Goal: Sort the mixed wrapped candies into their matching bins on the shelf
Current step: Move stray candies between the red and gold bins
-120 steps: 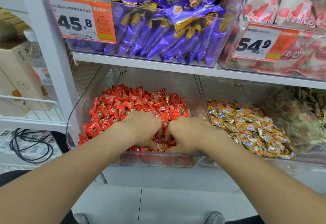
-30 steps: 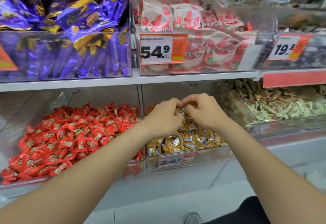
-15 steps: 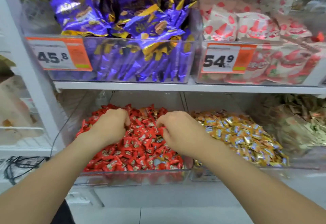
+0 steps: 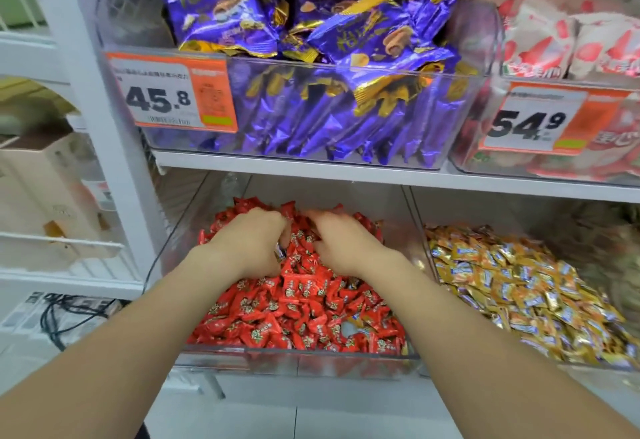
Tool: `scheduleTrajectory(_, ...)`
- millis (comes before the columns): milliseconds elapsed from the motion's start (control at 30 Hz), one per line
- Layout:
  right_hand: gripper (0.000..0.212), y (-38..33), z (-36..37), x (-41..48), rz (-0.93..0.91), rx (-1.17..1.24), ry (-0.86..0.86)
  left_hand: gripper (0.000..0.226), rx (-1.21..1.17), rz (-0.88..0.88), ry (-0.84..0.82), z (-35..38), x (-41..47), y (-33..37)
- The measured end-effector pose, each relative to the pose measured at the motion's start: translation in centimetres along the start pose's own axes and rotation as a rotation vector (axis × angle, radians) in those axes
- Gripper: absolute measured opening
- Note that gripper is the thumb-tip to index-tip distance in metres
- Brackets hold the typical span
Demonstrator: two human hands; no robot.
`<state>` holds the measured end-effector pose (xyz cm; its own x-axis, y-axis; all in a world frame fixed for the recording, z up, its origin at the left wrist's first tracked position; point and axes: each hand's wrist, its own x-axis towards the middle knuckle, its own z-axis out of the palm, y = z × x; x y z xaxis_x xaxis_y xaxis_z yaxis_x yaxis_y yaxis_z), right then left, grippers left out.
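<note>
Red foil is filling the clear bin [image 4: 176,231] where both hands are resting; red candies [image 4: 301,303] are lying under and between the fingertips, and the heap is rising highest just beyond them.

Left hand [image 4: 247,243] is sitting knuckles-up on the pile, fingers curled and tips buried; a blue-silver wrapper [image 4: 280,251] is showing right beside those fingers, on the thumb side; whether they are pinching it I cannot tell.

Right hand [image 4: 341,244] is lying across the heap with fingers apart and slightly bent, clamping nothing visible; blur is softening the tips.

Judgement: the hands are sitting close together, fingers facing, because odd pieces are likely hiding under the red layer, and parting it from both sides is the way of exposing them.

Stray gold-wrapped candies [image 4: 353,326] are lying well short of the fingers, toward the person, touching red ones all round; they are looking like the gold candies [image 4: 519,286] heaped in the gold bin [image 4: 485,210] off to the right of the right-hand fingers, past a clear wall.

Judgement: sorting is partly done; strays are remaining in the red.

Above the fingers, purple packets [image 4: 329,120] are standing behind a price tag [image 4: 166,96]; not involved.

Risk: wrappers are looking slick; a small pinch is likely bringing a red one along.
</note>
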<state>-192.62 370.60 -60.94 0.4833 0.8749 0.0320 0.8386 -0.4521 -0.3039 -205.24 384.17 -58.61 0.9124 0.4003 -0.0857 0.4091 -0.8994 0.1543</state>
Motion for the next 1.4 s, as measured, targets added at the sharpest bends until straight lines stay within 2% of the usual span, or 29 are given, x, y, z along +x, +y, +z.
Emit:
scheduleTrajectory(67,0.052,0.2,-0.2,0.4,0.045,0.057,-0.048,0.040,-0.012,-0.003,-0.053,0.3,0.2,-0.4)
scheduleTrajectory(167,0.035,0.4,-1.6,0.2,0.114,0.256,-0.110,0.042,-0.052,-0.001,-0.078,0.3,0.2,-0.8)
scheduleTrajectory(267,0.021,0.4,-2.7,-0.6,0.193,0.321,-0.018,0.062,-0.047,0.031,-0.077,0.3,-0.2,-0.6)
scheduleTrajectory(367,0.032,0.0,-2.9,-1.4,0.181,0.198,0.112,0.077,0.011,0.052,-0.097,0.9,-0.4,-0.1)
scheduleTrajectory(433,0.040,-1.0,-3.0,-2.1,0.115,0.206,0.103,0.065,0.034,0.056,-0.078,1.3,-0.4,0.2)
scheduleTrajectory(500,0.036,-2.1,-2.4,-2.5,0.003,0.204,0.089,0.055,0.044,0.067,-0.045,1.5,-0.5,0.5)
scheduleTrajectory(567,0.028,-2.7,-1.1,-2.6,-0.096,0.202,0.046,0.060,0.042,0.068,-0.033,1.6,-0.6,0.0)
scheduleTrajectory(667,0.045,-2.6,0.0,-2.9,-0.152,0.078,-0.166,0.062,-0.029,0.070,-0.057,0.9,-0.8,-1.1)
scheduleTrajectory(700,0.043,-2.3,0.1,-2.8,-0.164,-0.001,-0.209,0.061,-0.036,0.075,-0.072,0.6,-0.8,-1.5)
scheduleTrajectory(800,0.022,-2.0,-1.3,-2.8,-0.094,-0.130,-0.242,0.047,-0.005,0.102,-0.103,0.4,-0.8,-1.9)
scheduleTrajectory(867,0.019,-2.1,-2.4,-3.1,-0.014,-0.166,-0.269,0.043,0.001,0.108,-0.109,0.5,-0.8,-1.9)
scheduleTrajectory(1000,0.024,-1.6,-4.0,-3.7,0.064,-0.255,-0.295,0.061,0.021,0.094,-0.143,0.7,-0.7,-1.9)
scheduleTrajectory(1067,0.020,-1.7,-4.9,-4.0,0.061,-0.308,-0.254,0.070,0.030,0.098,-0.170,0.8,-0.6,-1.9)
scheduleTrajectory(1133,0.030,-1.8,-5.3,-4.0,0.031,-0.351,-0.162,0.073,0.084,0.103,-0.176,0.7,-0.6,-1.7)
scheduleTrajectory(1233,0.022,-2.2,-4.5,-3.0,-0.072,-0.184,-0.025,0.061,0.180,0.127,-0.117,0.6,-0.5,-1.6)
scheduleTrajectory(1300,0.015,-2.6,-3.0,-2.6,-0.113,-0.015,-0.093,0.053,0.142,0.124,-0.104,0.5,-0.4,-1.6)
scheduleTrajectory(1400,0.039,-3.1,-1.0,-2.2,-0.064,0.012,-0.253,0.037,0.178,0.073,-0.120,-0.2,-0.9,-1.2)
